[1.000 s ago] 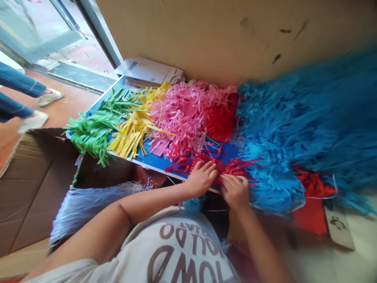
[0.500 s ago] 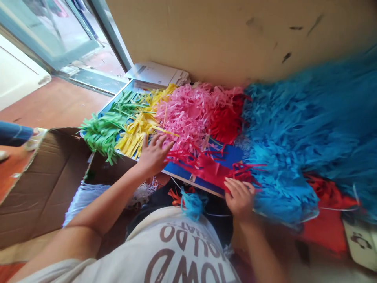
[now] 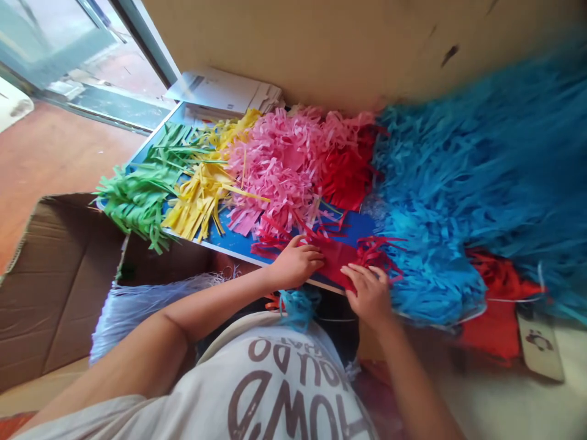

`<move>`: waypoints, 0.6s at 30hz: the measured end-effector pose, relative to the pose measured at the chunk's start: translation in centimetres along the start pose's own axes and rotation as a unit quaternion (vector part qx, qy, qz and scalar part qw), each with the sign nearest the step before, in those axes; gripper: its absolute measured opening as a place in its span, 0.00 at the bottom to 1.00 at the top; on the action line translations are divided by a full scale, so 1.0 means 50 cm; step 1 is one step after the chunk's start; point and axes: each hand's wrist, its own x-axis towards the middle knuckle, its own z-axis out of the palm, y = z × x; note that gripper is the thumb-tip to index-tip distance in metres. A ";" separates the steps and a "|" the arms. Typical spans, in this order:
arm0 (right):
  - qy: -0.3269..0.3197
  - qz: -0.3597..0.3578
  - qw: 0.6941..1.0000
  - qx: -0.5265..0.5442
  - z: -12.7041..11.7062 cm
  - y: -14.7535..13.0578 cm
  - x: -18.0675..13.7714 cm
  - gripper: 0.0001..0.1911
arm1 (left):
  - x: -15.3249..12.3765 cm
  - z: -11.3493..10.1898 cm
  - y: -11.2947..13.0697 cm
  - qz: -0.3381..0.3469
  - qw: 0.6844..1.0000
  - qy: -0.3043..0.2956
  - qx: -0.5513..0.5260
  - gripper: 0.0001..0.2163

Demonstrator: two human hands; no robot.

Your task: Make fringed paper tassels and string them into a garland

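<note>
A blue board (image 3: 238,241) carries bunches of fringed paper: green (image 3: 142,189), yellow (image 3: 202,195), pink (image 3: 275,165) and red (image 3: 346,174). At its near edge lies a red fringed strip (image 3: 334,253). My left hand (image 3: 296,263) rests on the strip's left end with its fingers curled over the paper. On the strip's right end my right hand (image 3: 369,290) presses down with fingers together. A big mass of blue fringe (image 3: 463,183) spreads just to the right of my hands.
An open cardboard box (image 3: 55,275) stands at the left, with pale lilac fringe (image 3: 147,302) beside it. White papers (image 3: 224,91) lie against the beige wall at the back. Red paper (image 3: 495,318) and a small white card (image 3: 541,345) sit at the right.
My left hand has come back from the yellow and pink fringe to the red strip's left end. My right hand stays on the strip. The person's feet at the left are gone from view.
</note>
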 end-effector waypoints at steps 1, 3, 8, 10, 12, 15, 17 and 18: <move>0.002 0.009 1.000 0.012 0.002 0.005 0.001 0.21 | -0.004 -0.006 0.000 -0.010 1.000 0.001 -0.004 0.12; 0.010 0.038 0.999 0.021 0.003 0.015 0.006 0.14 | -0.006 -0.015 0.003 -0.030 0.999 0.002 -0.020 0.11; 0.020 0.112 0.993 0.030 0.009 0.032 0.027 0.10 | 0.019 -0.019 0.004 -0.130 0.989 0.028 -0.058 0.12; 0.021 0.150 0.988 -0.008 0.019 0.034 0.038 0.14 | 0.036 -0.012 0.003 -0.183 0.981 0.050 -0.047 0.12; 0.028 0.186 0.980 -0.064 0.032 0.034 0.048 0.17 | 0.053 -0.003 0.005 -0.218 0.973 0.065 -0.023 0.11; 0.040 0.215 0.969 -0.114 0.048 0.036 0.060 0.19 | 0.075 0.008 0.008 -0.244 0.966 0.078 0.018 0.12; 0.041 0.225 0.965 -0.126 0.053 0.039 0.065 0.20 | 0.083 0.011 0.010 -0.254 0.963 0.079 0.044 0.12; 0.040 0.228 0.964 -0.129 0.054 0.041 0.067 0.21 | 0.086 0.011 0.010 -0.257 0.962 0.077 0.054 0.13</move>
